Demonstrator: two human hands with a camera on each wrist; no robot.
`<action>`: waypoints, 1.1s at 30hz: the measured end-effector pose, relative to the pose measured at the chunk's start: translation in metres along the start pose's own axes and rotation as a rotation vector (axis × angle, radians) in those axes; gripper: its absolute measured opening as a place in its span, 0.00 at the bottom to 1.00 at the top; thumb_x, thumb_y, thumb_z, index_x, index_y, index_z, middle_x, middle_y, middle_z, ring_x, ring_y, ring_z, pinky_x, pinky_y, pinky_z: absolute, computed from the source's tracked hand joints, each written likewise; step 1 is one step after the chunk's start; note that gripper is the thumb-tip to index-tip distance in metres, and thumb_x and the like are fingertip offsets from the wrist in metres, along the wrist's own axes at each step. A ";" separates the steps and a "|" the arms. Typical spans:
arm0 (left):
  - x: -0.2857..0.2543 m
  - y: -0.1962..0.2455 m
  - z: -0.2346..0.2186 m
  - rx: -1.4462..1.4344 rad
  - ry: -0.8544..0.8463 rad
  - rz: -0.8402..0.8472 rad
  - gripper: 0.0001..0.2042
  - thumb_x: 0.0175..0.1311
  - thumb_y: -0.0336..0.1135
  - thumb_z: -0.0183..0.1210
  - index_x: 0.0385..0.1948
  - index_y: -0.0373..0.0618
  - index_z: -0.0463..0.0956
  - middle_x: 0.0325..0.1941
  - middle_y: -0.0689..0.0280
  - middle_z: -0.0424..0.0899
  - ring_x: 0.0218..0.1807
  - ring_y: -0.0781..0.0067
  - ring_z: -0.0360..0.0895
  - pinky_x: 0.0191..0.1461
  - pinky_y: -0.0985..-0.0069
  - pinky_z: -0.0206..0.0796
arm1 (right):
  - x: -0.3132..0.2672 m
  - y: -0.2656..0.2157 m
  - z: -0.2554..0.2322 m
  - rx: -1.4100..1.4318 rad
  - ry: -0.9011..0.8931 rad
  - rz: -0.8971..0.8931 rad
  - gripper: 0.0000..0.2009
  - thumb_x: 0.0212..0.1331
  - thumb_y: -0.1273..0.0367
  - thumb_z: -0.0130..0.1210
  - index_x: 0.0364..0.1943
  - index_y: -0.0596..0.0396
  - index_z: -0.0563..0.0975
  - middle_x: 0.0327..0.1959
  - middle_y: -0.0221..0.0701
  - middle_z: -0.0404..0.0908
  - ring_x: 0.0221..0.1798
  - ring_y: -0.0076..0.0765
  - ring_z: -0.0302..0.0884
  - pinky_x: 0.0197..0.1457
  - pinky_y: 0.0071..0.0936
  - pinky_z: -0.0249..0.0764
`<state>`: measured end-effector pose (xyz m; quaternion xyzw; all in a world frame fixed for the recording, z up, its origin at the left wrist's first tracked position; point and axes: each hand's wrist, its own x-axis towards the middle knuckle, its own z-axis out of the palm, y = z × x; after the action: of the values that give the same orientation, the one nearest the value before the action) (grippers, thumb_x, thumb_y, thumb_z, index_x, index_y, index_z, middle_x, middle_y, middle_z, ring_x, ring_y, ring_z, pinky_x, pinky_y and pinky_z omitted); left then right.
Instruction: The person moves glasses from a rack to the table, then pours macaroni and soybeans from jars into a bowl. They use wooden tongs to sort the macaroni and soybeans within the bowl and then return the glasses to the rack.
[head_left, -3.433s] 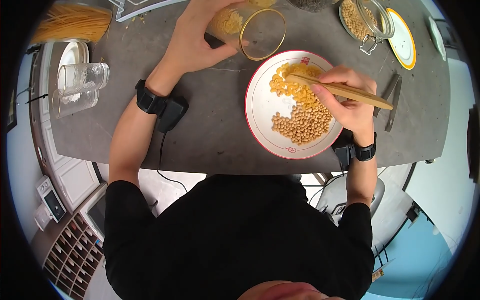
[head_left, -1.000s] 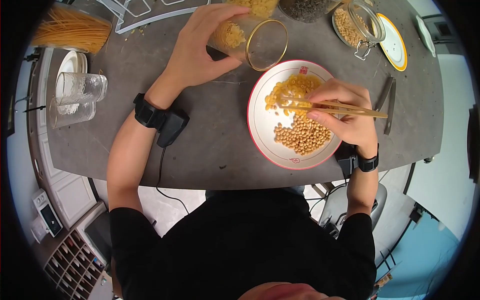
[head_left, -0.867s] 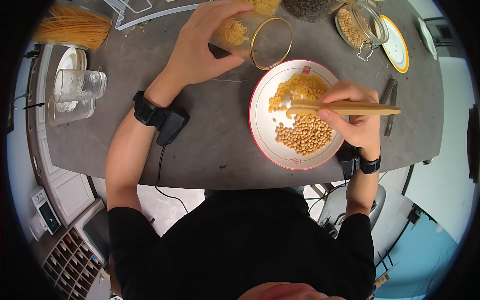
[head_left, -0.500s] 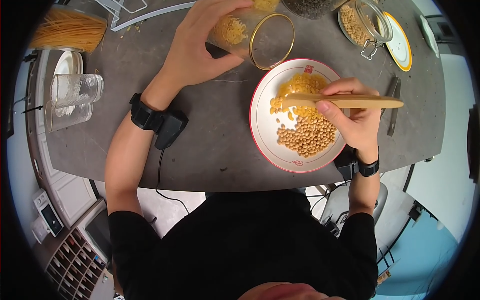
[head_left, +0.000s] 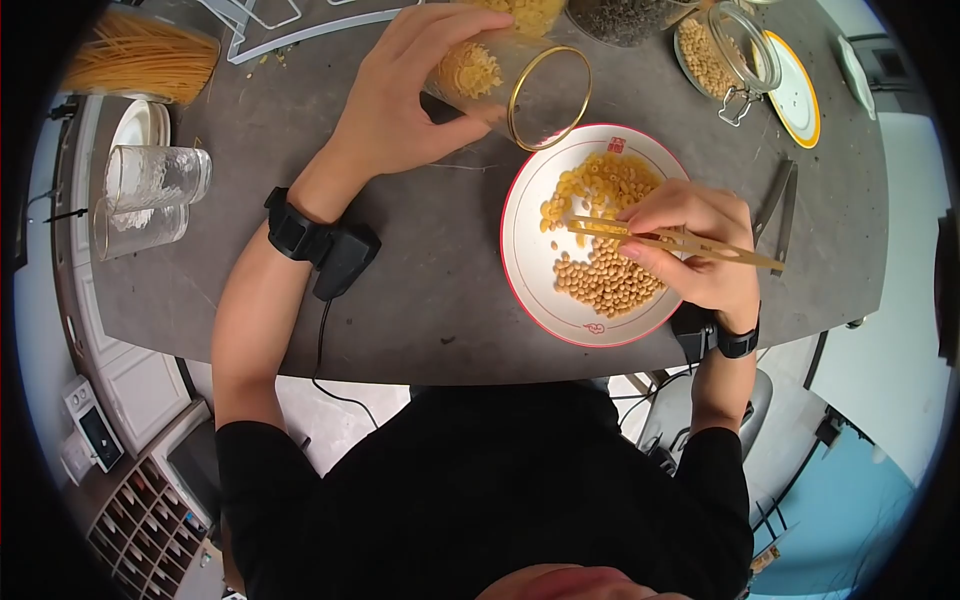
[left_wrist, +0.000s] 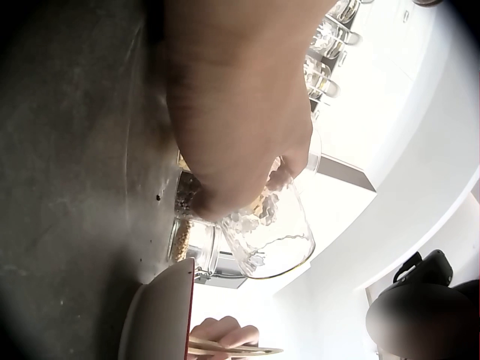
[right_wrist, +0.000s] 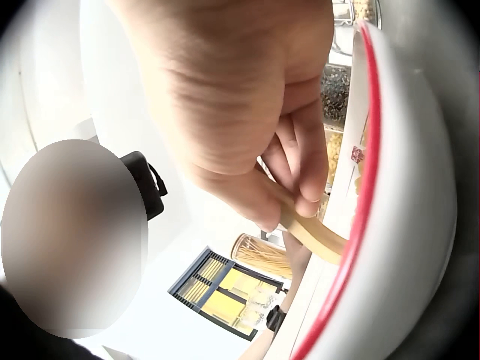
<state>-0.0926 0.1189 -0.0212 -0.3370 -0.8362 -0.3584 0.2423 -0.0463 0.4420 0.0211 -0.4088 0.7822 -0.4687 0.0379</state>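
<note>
A white bowl with a red rim [head_left: 530,270] holds yellow macaroni [head_left: 572,190] at its back and soybeans [head_left: 610,280] nearer the front edge. The right hand [head_left: 700,245] pinches wooden tongs [head_left: 735,253] over the bowl; their tips are low among the macaroni. In the right wrist view the tongs [right_wrist: 319,238] reach past the rim, which hides the tips. The left hand [head_left: 395,110] grips a gold-rimmed glass [head_left: 550,95], tilted with its mouth towards the bowl and some pasta [head_left: 470,70] inside. The left wrist view shows the glass [left_wrist: 281,244] held off the table.
Behind stand a jar of dark grains [head_left: 615,20] and an open clip jar of soybeans [head_left: 705,60]. Right of them lie a yellow-rimmed plate [head_left: 795,90] and metal tongs [head_left: 785,215]. At left are two clear glasses [head_left: 150,180], a spaghetti container [head_left: 150,55] and a white rack [head_left: 290,35].
Over the last second the right hand has turned the wooden tongs, showing their two arms apart again, and their tips have dipped slightly forward in the bowl. The left hand keeps its hold on the glass.
</note>
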 end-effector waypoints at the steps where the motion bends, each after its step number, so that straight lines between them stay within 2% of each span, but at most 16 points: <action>1: 0.000 0.000 0.000 0.002 -0.002 0.015 0.36 0.47 0.35 0.78 0.63 0.47 0.74 0.62 0.61 0.81 0.64 0.56 0.77 0.67 0.62 0.69 | 0.000 -0.002 0.000 -0.001 -0.002 -0.004 0.09 0.53 0.72 0.74 0.33 0.58 0.82 0.32 0.34 0.88 0.31 0.35 0.87 0.33 0.28 0.79; 4: 0.001 0.001 0.000 -0.010 0.004 0.021 0.35 0.47 0.35 0.78 0.62 0.47 0.74 0.62 0.61 0.81 0.63 0.55 0.77 0.66 0.62 0.70 | 0.000 -0.006 -0.001 -0.005 -0.010 0.083 0.09 0.51 0.75 0.73 0.33 0.60 0.82 0.28 0.38 0.87 0.36 0.41 0.89 0.38 0.31 0.81; 6: -0.001 -0.002 0.001 -0.010 0.005 0.035 0.35 0.47 0.35 0.78 0.62 0.46 0.75 0.61 0.61 0.81 0.62 0.55 0.77 0.66 0.62 0.70 | 0.001 -0.002 -0.003 0.075 0.024 0.031 0.09 0.54 0.75 0.73 0.35 0.59 0.83 0.33 0.37 0.88 0.33 0.34 0.87 0.34 0.29 0.79; 7: -0.002 -0.003 0.001 -0.011 0.005 0.044 0.34 0.47 0.35 0.78 0.61 0.46 0.76 0.61 0.61 0.81 0.62 0.55 0.77 0.65 0.62 0.70 | -0.001 -0.002 -0.004 0.072 0.024 0.030 0.09 0.54 0.75 0.73 0.35 0.59 0.83 0.33 0.37 0.88 0.33 0.34 0.87 0.34 0.29 0.79; 8: -0.003 -0.002 0.002 -0.011 0.009 0.045 0.34 0.47 0.35 0.78 0.61 0.46 0.76 0.61 0.61 0.81 0.62 0.55 0.77 0.65 0.62 0.70 | -0.002 -0.001 -0.005 0.130 0.131 0.024 0.09 0.54 0.76 0.72 0.37 0.60 0.82 0.34 0.39 0.88 0.35 0.35 0.87 0.35 0.29 0.80; 10: 0.000 0.000 0.003 -0.016 0.032 0.061 0.32 0.44 0.33 0.75 0.58 0.55 0.79 0.57 0.66 0.82 0.58 0.58 0.78 0.61 0.63 0.74 | -0.008 -0.001 -0.001 0.293 0.343 0.069 0.12 0.55 0.80 0.71 0.41 0.60 0.81 0.36 0.44 0.87 0.40 0.39 0.88 0.41 0.31 0.82; 11: 0.000 0.001 0.003 -0.017 0.036 0.067 0.32 0.44 0.33 0.75 0.58 0.55 0.79 0.57 0.66 0.82 0.58 0.58 0.78 0.61 0.63 0.74 | -0.007 -0.001 0.002 0.287 0.345 0.067 0.12 0.55 0.80 0.71 0.41 0.60 0.81 0.36 0.44 0.87 0.40 0.39 0.88 0.41 0.31 0.82; 13: 0.001 0.003 0.003 -0.020 0.024 0.069 0.33 0.43 0.33 0.75 0.58 0.55 0.79 0.57 0.67 0.82 0.58 0.58 0.78 0.59 0.63 0.75 | -0.002 -0.004 0.011 0.330 0.478 0.050 0.13 0.55 0.79 0.71 0.42 0.61 0.80 0.38 0.44 0.87 0.41 0.40 0.88 0.44 0.31 0.83; 15: 0.002 0.002 0.003 -0.020 0.020 0.077 0.33 0.43 0.32 0.75 0.58 0.55 0.79 0.57 0.68 0.82 0.58 0.58 0.78 0.59 0.64 0.75 | 0.006 -0.004 0.018 0.313 0.463 0.017 0.12 0.55 0.79 0.71 0.42 0.61 0.80 0.40 0.44 0.87 0.42 0.38 0.88 0.45 0.30 0.84; 17: 0.001 0.002 0.003 -0.019 0.014 0.080 0.33 0.42 0.32 0.75 0.58 0.56 0.79 0.57 0.68 0.82 0.58 0.58 0.78 0.59 0.64 0.75 | 0.010 -0.004 0.022 0.172 0.443 0.046 0.12 0.55 0.78 0.71 0.41 0.61 0.80 0.41 0.43 0.88 0.42 0.34 0.89 0.45 0.28 0.83; 19: 0.000 0.002 0.002 -0.032 -0.026 0.100 0.34 0.43 0.34 0.78 0.58 0.46 0.78 0.59 0.61 0.82 0.59 0.54 0.78 0.63 0.61 0.71 | 0.009 -0.003 0.018 0.162 0.409 0.002 0.12 0.55 0.78 0.72 0.41 0.61 0.81 0.41 0.41 0.88 0.41 0.31 0.88 0.45 0.26 0.83; 23: 0.000 0.003 0.001 -0.025 -0.033 0.089 0.33 0.43 0.34 0.78 0.58 0.46 0.78 0.59 0.60 0.82 0.59 0.54 0.78 0.62 0.61 0.72 | -0.003 -0.001 -0.009 0.185 0.358 0.074 0.11 0.54 0.76 0.72 0.40 0.61 0.82 0.34 0.36 0.88 0.35 0.28 0.86 0.40 0.24 0.79; 25: 0.000 0.003 0.001 -0.026 -0.032 0.097 0.33 0.43 0.34 0.78 0.58 0.46 0.78 0.59 0.60 0.82 0.59 0.54 0.78 0.62 0.61 0.72 | -0.005 -0.002 -0.021 0.116 0.165 0.173 0.09 0.54 0.76 0.72 0.36 0.61 0.83 0.31 0.33 0.87 0.32 0.26 0.84 0.37 0.24 0.76; 27: 0.000 0.004 0.001 -0.025 -0.034 0.093 0.33 0.43 0.34 0.78 0.58 0.46 0.78 0.59 0.61 0.82 0.59 0.54 0.78 0.62 0.61 0.72 | -0.003 -0.005 -0.023 0.119 0.120 0.205 0.09 0.53 0.74 0.73 0.33 0.60 0.82 0.30 0.33 0.86 0.31 0.27 0.84 0.35 0.25 0.75; 29: 0.001 0.004 0.001 -0.022 -0.038 0.089 0.33 0.43 0.34 0.78 0.57 0.46 0.79 0.58 0.61 0.82 0.58 0.54 0.78 0.62 0.61 0.72 | -0.001 -0.006 -0.021 0.007 0.024 0.124 0.10 0.51 0.73 0.74 0.34 0.59 0.82 0.29 0.33 0.85 0.29 0.32 0.84 0.33 0.26 0.75; 33: 0.002 0.006 0.002 -0.010 -0.038 0.101 0.32 0.43 0.34 0.77 0.57 0.47 0.79 0.58 0.61 0.82 0.59 0.54 0.78 0.62 0.61 0.72 | 0.001 -0.011 -0.015 -0.059 0.006 0.105 0.11 0.50 0.71 0.75 0.33 0.57 0.83 0.28 0.33 0.85 0.27 0.37 0.83 0.31 0.29 0.75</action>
<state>-0.0899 0.1241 -0.0192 -0.3868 -0.8207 -0.3433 0.2427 -0.0470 0.4490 0.0384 -0.3666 0.8162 -0.4439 0.0481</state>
